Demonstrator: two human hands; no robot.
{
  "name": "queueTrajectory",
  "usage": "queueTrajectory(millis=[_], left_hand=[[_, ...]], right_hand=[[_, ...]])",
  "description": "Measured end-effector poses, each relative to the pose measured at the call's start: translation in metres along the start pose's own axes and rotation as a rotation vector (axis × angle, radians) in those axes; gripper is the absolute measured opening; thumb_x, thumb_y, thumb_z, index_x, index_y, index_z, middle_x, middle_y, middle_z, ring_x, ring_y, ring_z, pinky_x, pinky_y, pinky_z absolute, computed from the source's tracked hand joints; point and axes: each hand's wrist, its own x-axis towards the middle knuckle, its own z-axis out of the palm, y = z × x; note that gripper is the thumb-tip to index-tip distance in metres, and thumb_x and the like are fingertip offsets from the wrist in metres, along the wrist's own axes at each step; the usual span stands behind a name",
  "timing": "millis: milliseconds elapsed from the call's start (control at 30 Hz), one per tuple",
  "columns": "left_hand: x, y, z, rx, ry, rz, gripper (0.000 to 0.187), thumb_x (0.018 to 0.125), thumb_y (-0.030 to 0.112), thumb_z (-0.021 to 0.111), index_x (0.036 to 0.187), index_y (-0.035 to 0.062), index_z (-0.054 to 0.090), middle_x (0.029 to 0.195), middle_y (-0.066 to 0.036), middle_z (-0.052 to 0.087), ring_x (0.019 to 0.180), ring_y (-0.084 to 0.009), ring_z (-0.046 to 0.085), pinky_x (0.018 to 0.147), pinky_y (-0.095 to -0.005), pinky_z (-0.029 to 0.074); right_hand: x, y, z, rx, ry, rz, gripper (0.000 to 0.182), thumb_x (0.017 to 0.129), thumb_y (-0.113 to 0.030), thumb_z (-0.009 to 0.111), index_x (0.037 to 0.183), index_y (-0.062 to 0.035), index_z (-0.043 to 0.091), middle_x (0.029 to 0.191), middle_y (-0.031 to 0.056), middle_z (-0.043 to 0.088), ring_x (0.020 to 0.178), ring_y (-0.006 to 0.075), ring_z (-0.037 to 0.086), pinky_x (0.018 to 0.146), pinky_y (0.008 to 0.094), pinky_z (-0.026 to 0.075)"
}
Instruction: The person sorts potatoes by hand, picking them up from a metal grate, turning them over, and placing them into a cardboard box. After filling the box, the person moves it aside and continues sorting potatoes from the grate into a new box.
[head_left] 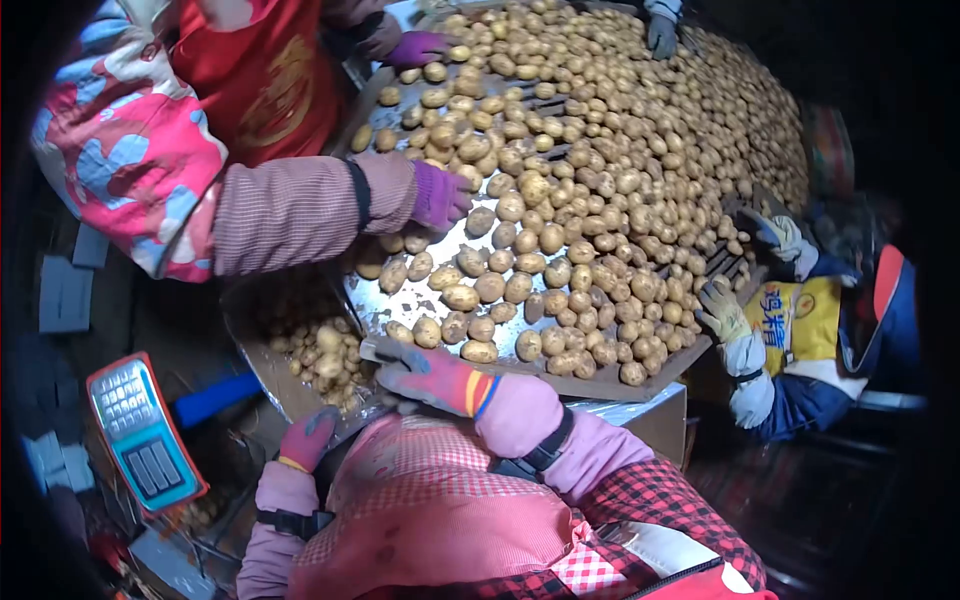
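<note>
My left hand point(310, 438), in a pink glove, is at the near rim of a cardboard box point(262, 365), its fingers closed against the edge. Inside the box lies a heap of small potatoes point(328, 350). My right hand point(430, 378), in a pink and grey glove with a yellow-orange cuff, reaches left over the box's right side at the table's near edge. Its fingers are stretched out, and no potato shows in them. Loose potatoes point(479, 351) lie just beyond it on the shiny metal part of the sorting table point(385, 310).
A large potato pile point(640, 150) covers the table's far side. At the left, another person's purple-gloved hand point(440, 195) touches potatoes; a gloved hand point(725, 310) works at the right and another point(661, 36) at the back. A digital scale point(148, 435) stands at lower left.
</note>
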Motion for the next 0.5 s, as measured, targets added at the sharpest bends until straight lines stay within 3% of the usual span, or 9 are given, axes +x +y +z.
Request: queueTrajectory(millis=[67, 133, 200, 267, 300, 333, 433, 467, 500], left_hand=[[0.003, 0.004, -0.002, 0.147, 0.03, -0.059, 0.044, 0.089, 0.034, 0.063, 0.121, 0.0037, 0.062, 0.113, -0.01, 0.068, 0.106, -0.0189, 0.062, 0.092, -0.0321, 0.047], [0.004, 0.016, 0.002, 0.048, -0.017, -0.026, 0.043, 0.09, 0.033, 0.062, 0.12, 0.0025, 0.063, 0.111, -0.01, 0.068, 0.104, -0.0182, 0.063, 0.092, -0.0314, 0.047], [0.005, 0.032, 0.004, 0.029, -0.062, -0.055, 0.04, 0.091, 0.029, 0.061, 0.12, 0.0017, 0.062, 0.11, -0.009, 0.068, 0.102, -0.017, 0.063, 0.09, -0.0304, 0.048], [0.001, 0.073, 0.012, 0.024, -0.113, -0.062, 0.038, 0.092, 0.026, 0.06, 0.12, 0.0009, 0.062, 0.11, -0.009, 0.068, 0.101, -0.0159, 0.063, 0.089, -0.0296, 0.048], [0.002, 0.089, 0.018, -0.01, -0.154, -0.072, 0.036, 0.092, 0.023, 0.06, 0.12, 0.0002, 0.062, 0.11, -0.009, 0.068, 0.101, -0.0148, 0.063, 0.088, -0.0289, 0.048], [0.007, 0.097, 0.022, 0.003, -0.163, -0.072, 0.036, 0.092, 0.023, 0.06, 0.12, 0.0002, 0.062, 0.11, -0.009, 0.068, 0.101, -0.0148, 0.063, 0.088, -0.0289, 0.048], [0.009, 0.115, 0.029, 0.13, -0.185, 0.058, 0.035, 0.092, 0.018, 0.059, 0.121, -0.0018, 0.061, 0.11, -0.009, 0.067, 0.099, -0.0135, 0.063, 0.087, -0.0278, 0.049], [0.01, 0.123, 0.032, 0.082, -0.195, 0.079, 0.035, 0.092, 0.017, 0.059, 0.121, -0.0025, 0.06, 0.109, -0.009, 0.067, 0.097, -0.0133, 0.063, 0.086, -0.0275, 0.049], [0.011, 0.129, 0.034, 0.027, -0.201, 0.1, 0.035, 0.092, 0.016, 0.058, 0.122, -0.0032, 0.059, 0.109, -0.009, 0.067, 0.096, -0.013, 0.063, 0.085, -0.0272, 0.049]], right_hand=[[-0.014, 0.018, -0.02, -0.002, 0.024, 0.021, 0.054, 0.094, -0.034, 0.056, 0.138, -0.0063, 0.043, 0.096, 0.0075, 0.064, 0.088, 0.0129, 0.062, 0.076, 0.0256, 0.051], [-0.04, 0.028, -0.044, -0.091, 0.221, 0.101, 0.054, 0.093, -0.035, 0.057, 0.137, -0.0063, 0.044, 0.1, 0.0109, 0.065, 0.091, 0.0162, 0.063, 0.079, 0.0306, 0.052], [-0.056, 0.055, -0.097, -0.663, 0.595, -0.103, 0.056, 0.091, -0.035, 0.059, 0.136, -0.0041, 0.044, 0.104, 0.0149, 0.067, 0.094, 0.0255, 0.065, 0.084, 0.036, 0.051], [-0.077, 0.015, -0.127, -0.75, 1.12, -0.132, 0.054, 0.087, -0.031, 0.057, 0.134, -0.0053, 0.048, 0.118, 0.0225, 0.059, 0.109, 0.0379, 0.056, 0.098, 0.0419, 0.043], [-0.071, 0.012, -0.147, -1.053, 1.189, -0.271, 0.053, 0.087, -0.031, 0.056, 0.133, -0.0054, 0.049, 0.121, 0.0214, 0.057, 0.113, 0.0377, 0.053, 0.099, 0.0419, 0.041], [-0.066, 0.018, -0.163, -1.361, 1.237, -0.411, 0.052, 0.087, -0.032, 0.054, 0.132, -0.0055, 0.049, 0.124, 0.0204, 0.055, 0.117, 0.0376, 0.051, 0.101, 0.0419, 0.04], [-0.053, 0.05, -0.161, -1.565, 1.21, -0.324, 0.052, 0.084, -0.026, 0.059, 0.132, -0.0084, 0.048, 0.124, 0.0187, 0.056, 0.114, 0.0357, 0.052, 0.096, 0.0426, 0.043], [-0.06, 0.054, -0.154, -1.559, 1.222, -0.329, 0.052, 0.084, -0.026, 0.059, 0.132, -0.0084, 0.048, 0.124, 0.0187, 0.056, 0.114, 0.0357, 0.052, 0.096, 0.0426, 0.043], [-0.074, 0.057, -0.143, -1.436, 1.03, -0.266, 0.049, 0.083, -0.024, 0.059, 0.129, -0.0091, 0.051, 0.12, 0.0173, 0.057, 0.112, 0.0355, 0.053, 0.095, 0.0428, 0.043]])
